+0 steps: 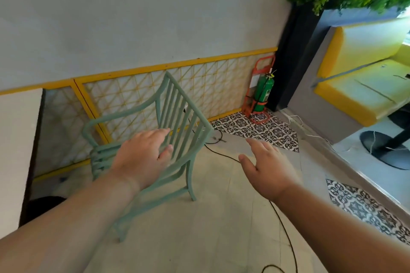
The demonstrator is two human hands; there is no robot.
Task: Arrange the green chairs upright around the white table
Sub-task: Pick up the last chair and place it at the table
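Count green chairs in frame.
1. The green chair stands on its legs on the floor, right beside the white table at the left edge. The left hand is at its slatted back. More chairs may sit outside the view.

Green chair (pixel 184 104) beside white table (pixel 20 131), left hand (pixel 142 158) perhaps on its back slats.

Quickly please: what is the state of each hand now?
Left hand: open, at the pale green slatted chair, gripping nothing.
Right hand: open, empty.
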